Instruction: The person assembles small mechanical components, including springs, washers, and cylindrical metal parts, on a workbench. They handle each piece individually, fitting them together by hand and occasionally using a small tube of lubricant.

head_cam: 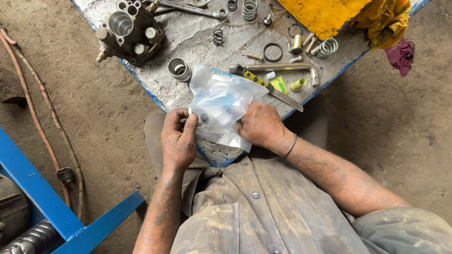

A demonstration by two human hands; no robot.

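A clear plastic bag (220,106) with blue print lies at the near corner of a worn metal table (197,42). My left hand (178,136) pinches the bag's left edge between thumb and fingers. My right hand (260,126) grips the bag's lower right side. Something small and dark shows through the plastic near my left fingertips; I cannot tell what it is.
On the table lie a grey pump housing (129,30), a metal sleeve (179,69), a yellow-handled knife (266,86), a bent metal tube (287,68), springs, rings and brass fittings. A yellow slab (325,14) and rags sit at the far right. A blue frame (52,207) and hoses lie on the dirt floor at left.
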